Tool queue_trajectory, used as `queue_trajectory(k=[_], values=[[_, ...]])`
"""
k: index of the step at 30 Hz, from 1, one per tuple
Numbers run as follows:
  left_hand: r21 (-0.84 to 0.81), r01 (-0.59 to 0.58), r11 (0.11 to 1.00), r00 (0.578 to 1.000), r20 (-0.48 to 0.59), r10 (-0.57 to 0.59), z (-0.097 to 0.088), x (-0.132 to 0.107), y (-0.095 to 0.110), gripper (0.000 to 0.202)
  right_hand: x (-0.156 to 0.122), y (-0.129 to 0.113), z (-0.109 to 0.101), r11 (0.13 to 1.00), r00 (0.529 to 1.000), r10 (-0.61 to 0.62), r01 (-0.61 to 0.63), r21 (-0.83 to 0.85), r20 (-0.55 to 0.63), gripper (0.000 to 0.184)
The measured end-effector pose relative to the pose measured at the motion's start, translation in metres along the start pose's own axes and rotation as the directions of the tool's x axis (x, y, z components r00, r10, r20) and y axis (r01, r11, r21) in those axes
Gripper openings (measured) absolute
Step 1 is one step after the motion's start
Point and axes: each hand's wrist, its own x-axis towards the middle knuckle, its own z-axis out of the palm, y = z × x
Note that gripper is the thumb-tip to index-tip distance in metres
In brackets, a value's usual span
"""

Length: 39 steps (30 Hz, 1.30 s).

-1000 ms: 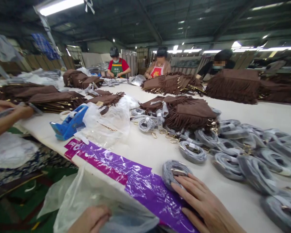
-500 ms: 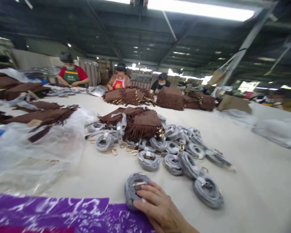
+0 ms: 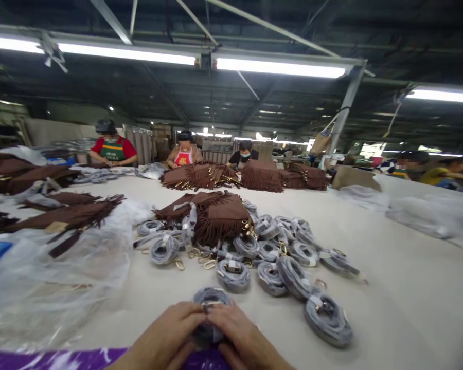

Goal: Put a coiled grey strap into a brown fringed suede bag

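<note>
Both hands, left and right, grasp one grey coil with their fingers on the surface

Bare left hand, bare right hand, no gloves, no rings

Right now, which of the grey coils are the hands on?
The nearest coil, alone at the table's front edge: left hand and right hand clasp it; the others lie untouched beyond.

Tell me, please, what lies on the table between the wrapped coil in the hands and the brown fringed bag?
In the head view, another wrapped coil and loose gold clasps lie between held coil and fringed bag.
</note>
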Motion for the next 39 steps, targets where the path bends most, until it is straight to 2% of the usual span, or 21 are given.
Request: queue_trajectory(k=[2,4,7,9,11,13,16,19,21,23,25,27,29,30,32,34,36,39], values=[[0.011,0.055,0.998,0.996,0.066,-0.055,-0.001,0.022,0.002,0.039,-0.005,-0.003,-0.01,0.997,0.998,0.02,-0.024,-0.068,-0.052,0.05],[0.049,0.098,0.994,0.991,0.084,-0.102,0.004,0.038,0.004,0.023,-0.018,-0.004,-0.021,0.983,0.975,0.115,-0.139,-0.116,-0.191,0.039],[0.048,0.079,0.996,0.996,0.031,-0.08,0.013,0.045,0.003,0.014,-0.046,-0.001,-0.038,0.928,0.859,0.316,-0.369,-0.058,-0.404,0.027],[0.021,0.053,0.998,0.999,0.005,-0.053,0.015,0.042,0.001,0.015,-0.063,0.004,-0.046,0.88,0.789,0.425,-0.475,-0.003,-0.443,0.022],[0.018,0.055,0.998,0.998,0.025,-0.055,0.013,0.038,-0.001,0.013,-0.073,0.01,-0.049,0.851,0.769,0.469,-0.525,-0.011,-0.434,0.02],[0.043,0.07,0.997,0.995,0.071,-0.073,0.007,0.035,-0.001,0.013,-0.074,0.019,-0.048,0.849,0.788,0.449,-0.524,-0.074,-0.422,0.023],[0.082,0.08,0.993,0.989,0.121,-0.09,-0.002,0.028,0.001,0.019,-0.06,0.031,-0.04,0.831,0.83,0.395,-0.506,-0.233,-0.393,0.027],[0.132,0.112,0.985,0.985,0.113,-0.127,-0.004,0.021,0.005,0.013,-0.039,0.041,-0.03,0.727,0.872,0.372,-0.487,-0.485,-0.318,0.022],[0.183,0.112,0.977,0.993,0.028,-0.119,0.001,0.021,0.008,0.018,-0.028,0.046,-0.024,0.669,0.895,0.355,-0.445,-0.595,-0.269,0.02],[0.226,0.082,0.971,0.996,-0.053,-0.072,0.013,0.026,0.011,0.036,-0.021,0.048,-0.02,0.667,0.915,0.327,-0.4,-0.628,-0.236,0.022],[0.24,0.042,0.97,0.998,-0.05,-0.031,0.027,0.035,0.013,0.049,-0.019,0.05,-0.02,0.686,0.929,0.299,-0.368,-0.627,-0.218,0.02],[0.219,-0.013,0.976,1.0,0.016,0.01,0.041,0.046,0.014,0.042,-0.019,0.049,-0.025,0.698,0.938,0.281,-0.344,-0.628,-0.201,0.016],[0.175,-0.064,0.982,0.998,0.038,0.058,0.05,0.055,0.013,0.021,-0.02,0.046,-0.036,0.731,0.93,0.284,-0.368,-0.575,-0.234,0.013],[0.147,-0.08,0.986,0.997,0.03,0.077,0.051,0.058,0.013,0.013,-0.021,0.042,-0.043,0.77,0.91,0.3,-0.408,-0.49,-0.285,0.013],[0.07,-0.073,0.995,0.997,0.001,0.073,0.049,0.064,0.012,0.011,-0.024,0.03,-0.058,0.857,0.824,0.386,-0.486,-0.168,-0.416,0.015],[-0.021,-0.02,1.0,1.0,-0.005,0.02,0.04,0.068,0.011,0.012,-0.029,0.011,-0.072,0.87,0.731,0.49,-0.441,0.219,-0.475,0.018],[-0.103,0.073,0.992,0.997,0.005,-0.073,0.029,0.074,0.011,0.011,-0.036,-0.01,-0.081,0.847,0.718,0.511,-0.329,0.417,-0.472,0.022],[-0.182,0.2,0.963,0.979,0.012,-0.201,0.015,0.083,0.011,0.013,-0.046,-0.036,-0.078,0.859,0.725,0.462,-0.223,0.461,-0.51,0.025]])
